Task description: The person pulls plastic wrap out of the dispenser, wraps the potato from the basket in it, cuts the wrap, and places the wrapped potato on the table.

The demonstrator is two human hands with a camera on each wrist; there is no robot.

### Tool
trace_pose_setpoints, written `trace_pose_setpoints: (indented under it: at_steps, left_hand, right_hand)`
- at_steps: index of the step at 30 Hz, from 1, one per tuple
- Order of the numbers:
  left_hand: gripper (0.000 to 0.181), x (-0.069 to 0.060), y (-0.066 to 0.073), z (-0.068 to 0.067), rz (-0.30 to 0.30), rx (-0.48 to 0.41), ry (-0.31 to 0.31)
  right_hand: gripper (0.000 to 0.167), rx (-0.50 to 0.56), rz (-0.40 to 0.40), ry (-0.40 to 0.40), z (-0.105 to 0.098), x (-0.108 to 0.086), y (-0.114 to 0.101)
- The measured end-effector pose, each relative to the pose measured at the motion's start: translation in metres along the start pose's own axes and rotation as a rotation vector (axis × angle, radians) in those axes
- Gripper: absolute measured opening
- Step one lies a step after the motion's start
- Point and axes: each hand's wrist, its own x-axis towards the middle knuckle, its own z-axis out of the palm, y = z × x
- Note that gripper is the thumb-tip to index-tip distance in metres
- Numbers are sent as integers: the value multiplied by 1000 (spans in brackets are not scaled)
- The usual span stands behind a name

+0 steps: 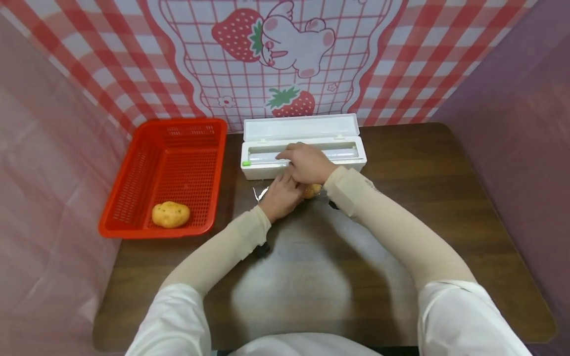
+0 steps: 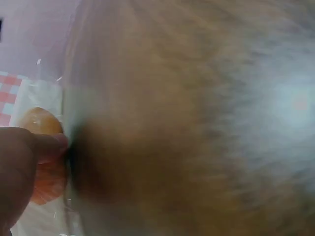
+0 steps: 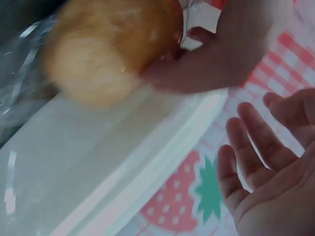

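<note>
A golden-brown bread roll [image 3: 110,46], under clear plastic film [image 3: 22,64], sits in front of a white cling film dispenser [image 1: 262,173] whose lid is raised. My left hand [image 1: 281,199] holds the roll from its left side; in the left wrist view the thumb [image 2: 51,147] lies across it, and the other fingers are hidden. Above and just beyond it, my right hand [image 1: 308,163] hovers over the dispenser's front. The right wrist view shows the right hand's fingers [image 3: 251,152] spread and loosely bent, with nothing in them.
On the left stands a red plastic basket [image 1: 218,173] with a similar yellowish roll [image 1: 170,214] in its near end. A green slider [image 1: 246,163] sits at the dispenser's left end. Behind the wooden table [image 1: 427,207] hangs a red checked cloth [image 1: 409,64].
</note>
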Motion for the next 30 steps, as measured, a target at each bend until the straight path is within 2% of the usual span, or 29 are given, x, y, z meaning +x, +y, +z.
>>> trace_pose_setpoints:
  at_steps: [3, 5, 7, 10, 12, 13, 16, 18, 21, 25, 30]
  left_hand:
    - [37, -3, 3, 4, -37, -52, 34]
    - [30, -4, 5, 6, -80, -67, 23]
    - [22, -4, 7, 4, -136, -94, -29]
    - [25, -4, 11, -1, -215, -131, -166]
    - [26, -2, 11, -4, -242, -199, -189]
    - [26, 0, 11, -5, -231, -202, -185]
    - [25, 5, 9, -4, -172, -208, -111]
    - [27, 7, 7, -4, -134, -197, -86]
    - [29, 8, 5, -5, -140, -229, -61]
    - [23, 10, 1, -4, -141, -276, -28]
    - [18, 11, -4, -1, -104, -255, -17]
  right_hand:
    - [57, -60, -46, -63, 12, 25, -12]
    - [64, -132, -57, -102, 21, 39, -21]
    - [64, -199, -61, -139, 30, 50, -28]
    - [60, -257, -47, -196, 39, 58, -31]
    - [58, -267, -56, -204, 43, 59, -26]
    - [57, -268, -58, -200, 44, 58, -23]
    - [56, -285, -75, -179, 44, 54, -11]
    - [56, -283, -84, -175, 42, 51, -6]
    - [56, -248, -111, -180, 39, 50, -3]
    - [56, -221, -128, -193, 36, 51, 3]
    - [57, -204, -135, -214, 31, 50, 12]
